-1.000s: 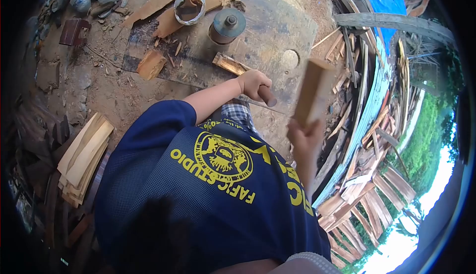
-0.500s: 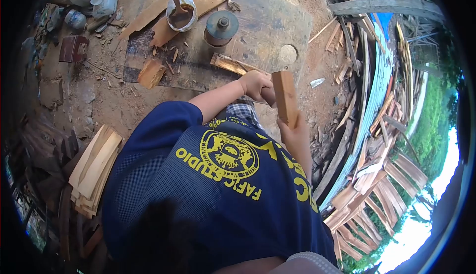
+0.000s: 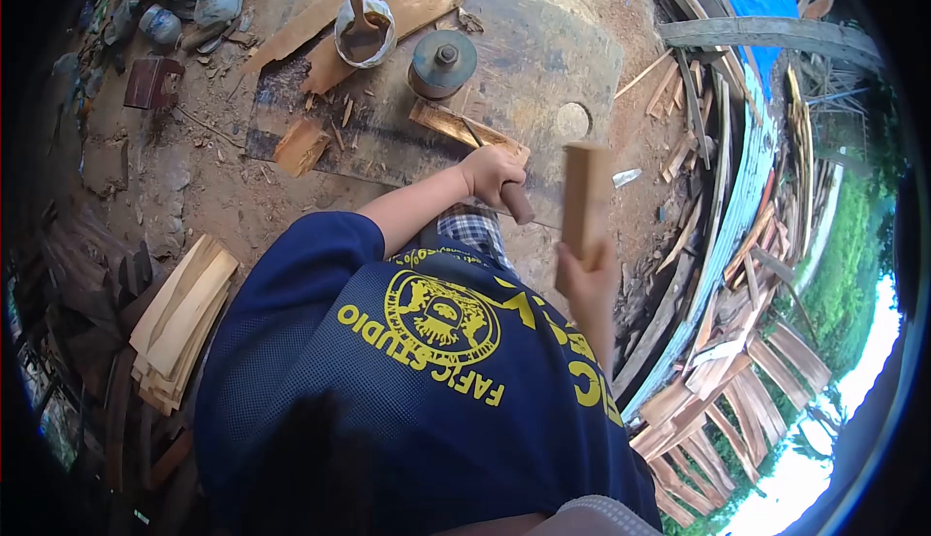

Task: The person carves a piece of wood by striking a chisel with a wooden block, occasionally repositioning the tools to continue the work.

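Note:
My left hand (image 3: 495, 172) is closed around a chisel (image 3: 518, 203), its brown handle sticking out toward me. The thin metal shaft points away, its end on a pale strip of wood (image 3: 441, 122) lying on the worn board. The strip's far end reaches a round, heavy-looking cylinder (image 3: 443, 65) with a knob on top. In my right hand (image 3: 588, 279) is a squared wooden block (image 3: 585, 192), held upright by its lower end and slightly blurred. The block is apart from the chisel handle, to its right.
A worn board (image 3: 529, 61) with a round hole lies on the dirt. On it stands a tub (image 3: 384, 54) with a brush (image 3: 358, 7). Stacked wood slats (image 3: 182, 318) are at the left, a dark red box (image 3: 150, 85) beyond them. Scrap timber (image 3: 679, 196) lines the right.
The wooden block in my right hand has swung right, away from the chisel handle's end. My left hand stays on the chisel, and more of the handle and shaft shows.

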Tool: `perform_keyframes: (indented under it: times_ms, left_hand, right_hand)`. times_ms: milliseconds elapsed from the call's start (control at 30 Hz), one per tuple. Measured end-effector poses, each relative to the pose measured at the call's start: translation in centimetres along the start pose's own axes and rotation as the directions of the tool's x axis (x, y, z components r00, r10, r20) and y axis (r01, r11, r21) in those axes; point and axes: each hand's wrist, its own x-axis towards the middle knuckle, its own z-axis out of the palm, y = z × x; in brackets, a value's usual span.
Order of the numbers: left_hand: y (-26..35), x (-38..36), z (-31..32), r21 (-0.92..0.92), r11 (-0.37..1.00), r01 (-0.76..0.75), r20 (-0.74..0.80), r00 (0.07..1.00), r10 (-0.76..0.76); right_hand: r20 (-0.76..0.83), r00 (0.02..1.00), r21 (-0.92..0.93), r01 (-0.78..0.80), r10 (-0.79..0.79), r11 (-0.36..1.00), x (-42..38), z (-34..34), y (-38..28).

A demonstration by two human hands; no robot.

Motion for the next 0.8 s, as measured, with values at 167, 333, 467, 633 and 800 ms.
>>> perform_keyframes:
  times_ms: [167, 333, 467, 633, 800]
  left_hand:
    - [0.9, 1.6, -2.2, -0.043, 0.998, 0.055, -0.048, 0.997, -0.057]
    - [0.1, 2.0, -1.8, -0.104, 0.984, 0.146, -0.149, 0.976, -0.16]
    - [1.3, 1.9, -0.7, -0.055, 0.99, 0.131, -0.216, 0.966, -0.139]
    - [1.7, 2.2, 0.0, -0.085, 0.982, 0.17, -0.172, 0.968, -0.182]
    - [2.1, 2.5, 0.9, -0.09, 0.97, 0.224, -0.177, 0.955, -0.237]
  right_hand:
    - [-0.354, 0.897, 0.434, 0.41, -0.267, 0.802, -1.2, -5.5, -5.5]
    - [-0.293, 0.916, -0.128, 0.248, -0.275, 0.96, 1.2, 2.0, -0.3]
    - [0.206, 0.977, -0.372, 0.018, 0.063, 0.928, 0.6, 1.1, -0.8]
    - [-0.028, 0.999, -0.063, 0.032, -0.034, 0.998, 0.1, -2.2, -4.8]
    - [0.021, 1.0, -0.126, -0.016, 0.019, 0.992, -0.2, -3.8, -5.6]
